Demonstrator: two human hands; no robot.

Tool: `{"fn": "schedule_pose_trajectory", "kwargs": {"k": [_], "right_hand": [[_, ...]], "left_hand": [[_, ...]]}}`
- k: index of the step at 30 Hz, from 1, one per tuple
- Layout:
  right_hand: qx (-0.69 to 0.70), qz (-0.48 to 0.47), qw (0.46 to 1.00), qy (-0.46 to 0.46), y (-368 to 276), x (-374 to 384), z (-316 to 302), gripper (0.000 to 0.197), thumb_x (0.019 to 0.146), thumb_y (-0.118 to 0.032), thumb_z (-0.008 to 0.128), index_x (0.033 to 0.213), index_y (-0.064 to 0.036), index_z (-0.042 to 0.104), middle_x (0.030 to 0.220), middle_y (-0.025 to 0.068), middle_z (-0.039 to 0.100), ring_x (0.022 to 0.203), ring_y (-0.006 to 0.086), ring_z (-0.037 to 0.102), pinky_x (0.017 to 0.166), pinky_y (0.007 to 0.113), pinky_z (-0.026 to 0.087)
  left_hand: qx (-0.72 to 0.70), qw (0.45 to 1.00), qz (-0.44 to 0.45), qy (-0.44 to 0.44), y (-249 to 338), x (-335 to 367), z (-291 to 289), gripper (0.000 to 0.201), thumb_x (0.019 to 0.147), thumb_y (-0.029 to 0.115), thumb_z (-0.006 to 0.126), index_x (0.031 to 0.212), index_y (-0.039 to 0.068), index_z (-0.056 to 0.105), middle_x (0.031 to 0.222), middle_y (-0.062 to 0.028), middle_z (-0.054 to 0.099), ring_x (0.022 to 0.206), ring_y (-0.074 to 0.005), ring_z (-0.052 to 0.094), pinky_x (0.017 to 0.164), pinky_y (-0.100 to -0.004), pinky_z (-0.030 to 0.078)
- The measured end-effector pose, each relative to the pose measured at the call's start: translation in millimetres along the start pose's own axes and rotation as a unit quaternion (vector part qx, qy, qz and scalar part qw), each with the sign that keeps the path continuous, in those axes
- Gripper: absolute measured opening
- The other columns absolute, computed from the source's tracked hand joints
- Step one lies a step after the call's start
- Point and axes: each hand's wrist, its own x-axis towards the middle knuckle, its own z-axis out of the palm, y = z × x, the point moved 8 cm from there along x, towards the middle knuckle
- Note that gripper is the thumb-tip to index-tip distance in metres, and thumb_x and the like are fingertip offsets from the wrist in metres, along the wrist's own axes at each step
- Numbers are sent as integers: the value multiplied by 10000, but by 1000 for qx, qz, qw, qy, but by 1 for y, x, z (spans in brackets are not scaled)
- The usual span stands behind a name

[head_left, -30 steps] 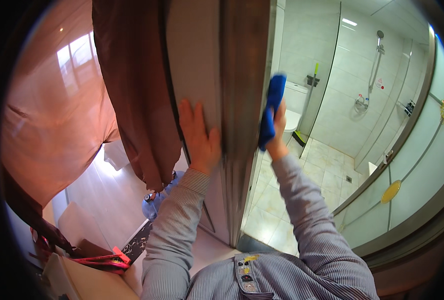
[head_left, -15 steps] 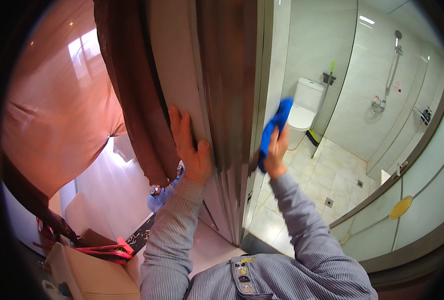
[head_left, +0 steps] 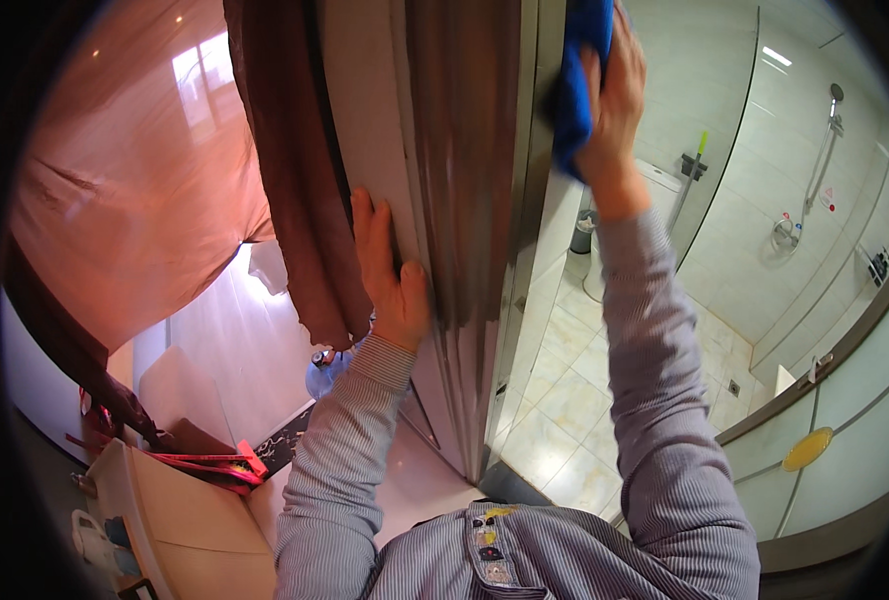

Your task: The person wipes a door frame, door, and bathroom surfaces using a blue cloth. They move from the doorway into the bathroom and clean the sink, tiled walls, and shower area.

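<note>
A folded blue cloth [head_left: 577,100] is in my right hand [head_left: 615,125], pressed along the inner side of the door frame [head_left: 465,180] high on the bathroom side. My left hand [head_left: 395,290] lies with its fingers stretched out against the pale wall panel [head_left: 360,120] left of the frame, holding nothing. A brown curtain [head_left: 290,200] hangs right beside that hand. My right arm is raised well above the left one.
Right of the frame is a tiled bathroom with a shower head [head_left: 837,93], a toilet partly behind my forearm, and a frosted glass door [head_left: 855,430]. On the left stand water bottles [head_left: 327,375] and a beige cabinet [head_left: 190,520] under pinkish-orange fabric [head_left: 155,190].
My right hand has gone up along the frame with the blue cloth, its arm stretching further. The left hand stays on the panel. The view has shifted slightly.
</note>
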Motion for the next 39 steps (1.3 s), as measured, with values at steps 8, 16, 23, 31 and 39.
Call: {"fn": "schedule_pose_trajectory", "kwargs": {"k": [8, 16, 23, 31, 39], "right_hand": [[12, 270, 962, -37, -32, -231, -53, 456, 882, -187, 447, 1270, 50, 432, 1330, 229, 421, 1242, 379, 384, 1034, 418, 287], [197, 817, 528, 120, -16, -479, -79, 272, 951, -293, 452, 1032, -58, 561, 868, 4, 569, 783, 108, 518, 713, 249, 433], [120, 715, 682, 97, -19, -354, -78, 288, 963, -317, 436, 952, -54, 551, 824, -22, 527, 742, 72, 471, 671, 227, 409], [376, 469, 788, 135, -23, -131, -70, 298, 959, -287, 429, 1079, -29, 516, 941, 36, 556, 873, 125, 535, 810, 260, 448], [-224, -30, 972, -70, -134, 85, -35, 284, 891, -218, 572, 1109, -36, 588, 980, 55, 638, 883, 168, 592, 787, 292, 459]], "left_hand": [[-4, 1000, -17, 0, 0, 0, 2, 632, 940, 447, 350, 1374, -10, 304, 1477, -191, 190, 1376, -325, 164, 1104, -410, 130], [-21, 1000, -10, 2, -3, 0, 3, 623, 938, 436, 360, 1367, -14, 316, 1475, -192, 196, 1375, -323, 170, 1100, -410, 146], [6, 1000, 8, -15, -1, -3, 9, 588, 908, 372, 421, 1338, -24, 356, 1461, -236, 192, 1363, -370, 173, 1098, -438, 144], [34, 989, 59, -130, -17, -56, 21, 609, 809, 320, 562, 1292, -12, 399, 1421, -285, 223, 1318, -468, 189, 1047, -560, 171], [-28, 941, 23, -338, -20, -134, 10, 619, 769, 230, 660, 1268, -32, 403, 1391, -328, 239, 1280, -507, 239, 1035, -552, 230]]}}
